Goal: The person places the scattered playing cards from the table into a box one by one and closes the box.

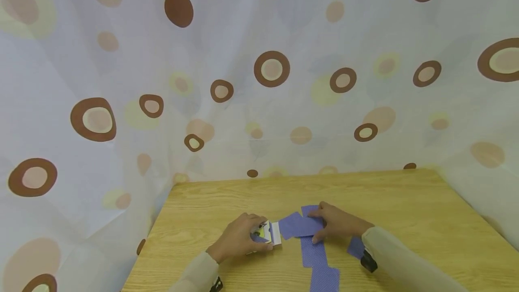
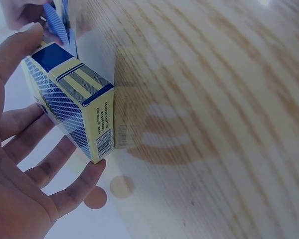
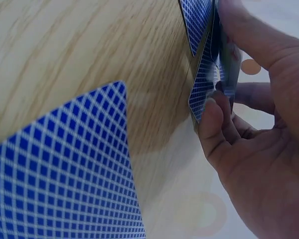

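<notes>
At table [image 1: 227,197], left grip [image 1: 242,236] curled round box [image 2: 72,102]

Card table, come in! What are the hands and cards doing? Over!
Left hand gripping card box. Right hand pinching at least one blue card. More cards overlapping nearby. Nothing obviously in the way.

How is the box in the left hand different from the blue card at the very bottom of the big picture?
The box is thick with sides, while the card is flat. The left hand holds the box, but the card lies on the table with no hand on it. The box has a printed barcode; the card shows only patterned blue. Both have blue patterns.
</notes>
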### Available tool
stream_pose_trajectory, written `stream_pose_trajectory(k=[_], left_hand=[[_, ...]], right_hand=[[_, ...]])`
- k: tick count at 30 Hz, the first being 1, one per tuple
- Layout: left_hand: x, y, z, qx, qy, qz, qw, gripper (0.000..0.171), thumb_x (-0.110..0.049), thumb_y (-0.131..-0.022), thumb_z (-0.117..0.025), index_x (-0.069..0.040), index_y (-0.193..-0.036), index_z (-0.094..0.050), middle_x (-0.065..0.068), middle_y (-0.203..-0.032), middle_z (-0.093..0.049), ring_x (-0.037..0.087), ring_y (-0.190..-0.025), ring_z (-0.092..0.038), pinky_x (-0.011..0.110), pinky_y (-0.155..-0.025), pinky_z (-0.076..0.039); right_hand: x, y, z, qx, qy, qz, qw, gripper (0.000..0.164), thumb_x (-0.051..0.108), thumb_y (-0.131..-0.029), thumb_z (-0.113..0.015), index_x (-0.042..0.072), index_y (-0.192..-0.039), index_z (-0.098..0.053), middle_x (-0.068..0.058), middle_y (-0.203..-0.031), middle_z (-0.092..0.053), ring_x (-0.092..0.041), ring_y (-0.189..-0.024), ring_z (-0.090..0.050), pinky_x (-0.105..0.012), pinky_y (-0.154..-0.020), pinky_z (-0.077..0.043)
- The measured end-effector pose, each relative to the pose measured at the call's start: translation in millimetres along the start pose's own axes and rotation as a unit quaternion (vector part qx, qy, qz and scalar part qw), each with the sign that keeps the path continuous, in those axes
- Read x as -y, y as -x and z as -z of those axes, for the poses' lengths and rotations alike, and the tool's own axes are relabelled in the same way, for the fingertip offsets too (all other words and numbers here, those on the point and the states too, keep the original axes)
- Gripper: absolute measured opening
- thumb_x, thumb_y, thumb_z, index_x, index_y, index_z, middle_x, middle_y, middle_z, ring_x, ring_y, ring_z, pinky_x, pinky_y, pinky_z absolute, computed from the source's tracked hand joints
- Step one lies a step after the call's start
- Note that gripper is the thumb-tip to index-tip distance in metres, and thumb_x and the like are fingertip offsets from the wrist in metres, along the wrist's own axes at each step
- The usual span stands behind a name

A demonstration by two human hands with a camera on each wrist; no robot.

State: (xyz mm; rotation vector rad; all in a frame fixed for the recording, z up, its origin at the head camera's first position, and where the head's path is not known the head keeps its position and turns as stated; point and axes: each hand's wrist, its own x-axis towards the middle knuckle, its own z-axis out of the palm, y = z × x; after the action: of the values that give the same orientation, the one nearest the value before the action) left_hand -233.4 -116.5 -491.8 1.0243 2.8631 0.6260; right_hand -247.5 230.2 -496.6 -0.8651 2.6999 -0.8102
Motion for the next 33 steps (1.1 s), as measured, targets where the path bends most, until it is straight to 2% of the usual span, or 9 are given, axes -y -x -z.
stream_pose_trajectory(k=[2, 6, 13, 22, 33], left_hand=[[0.7, -0.1, -0.6, -0.001, 0.0, 0.0, 1.0, 0.08, -0.064, -0.082, -0.078, -0.014, -0.142, -0.063, -0.001, -0.134, -0.065, 0.012, -0.108, -0.054, 0.03, -0.084, -0.047], [1.3, -0.3, -1.4, -0.001, -0.001, -0.003, 1.0, 0.08, -0.064, -0.082, -0.078, -0.013, -0.142, -0.062, -0.001, -0.134, -0.065, 0.011, -0.107, -0.054, 0.029, -0.084, -0.047], [1.1, 0.4, -1.9, 0.004, 0.001, -0.006, 1.0, 0.079, -0.064, -0.083, -0.077, -0.013, -0.142, -0.062, -0.001, -0.134, -0.065, 0.013, -0.11, -0.054, 0.031, -0.087, -0.048], [0.5, -0.6, -1.2, 0.002, 0.002, -0.008, 1.0, 0.08, -0.065, -0.084, -0.076, -0.013, -0.142, -0.062, -0.001, -0.134, -0.065, 0.012, -0.109, -0.054, 0.031, -0.086, -0.048], [-0.9, -0.2, -0.5, 0.001, -0.003, -0.004, 1.0, 0.081, -0.066, -0.082, -0.077, -0.013, -0.142, -0.063, -0.001, -0.135, -0.064, 0.013, -0.11, -0.054, 0.032, -0.088, -0.049]], right_hand=[[1.3, 0.8, -0.3, 0.007, -0.004, -0.01, 1.0, 0.079, 0.041, -0.082, -0.087, -0.004, -0.141, -0.059, -0.004, -0.105, -0.046, -0.017, -0.087, -0.043, -0.03, -0.073, -0.041], [2.3, 3.7, -0.4, 0.008, 0.015, -0.012, 1.0, 0.074, 0.038, -0.086, -0.085, -0.002, -0.142, -0.058, -0.004, -0.11, -0.047, -0.017, -0.093, -0.047, -0.033, -0.08, -0.045], [1.6, 6.0, 1.0, 0.002, 0.031, -0.007, 0.999, 0.067, 0.032, -0.087, -0.084, 0.001, -0.141, -0.059, -0.006, -0.118, -0.051, -0.024, -0.109, -0.056, -0.047, -0.092, -0.051], [-1.5, 5.9, 4.7, -0.029, 0.042, -0.001, 0.999, 0.063, 0.039, -0.084, -0.087, 0.005, -0.132, -0.064, 0.001, -0.111, -0.057, -0.017, -0.1, -0.057, -0.042, -0.086, -0.051], [2.9, 7.9, 5.6, -0.038, 0.048, -0.003, 0.998, 0.066, 0.042, -0.083, -0.086, 0.004, -0.132, -0.065, 0.0, -0.116, -0.06, -0.022, -0.106, -0.054, -0.046, -0.089, -0.05]])
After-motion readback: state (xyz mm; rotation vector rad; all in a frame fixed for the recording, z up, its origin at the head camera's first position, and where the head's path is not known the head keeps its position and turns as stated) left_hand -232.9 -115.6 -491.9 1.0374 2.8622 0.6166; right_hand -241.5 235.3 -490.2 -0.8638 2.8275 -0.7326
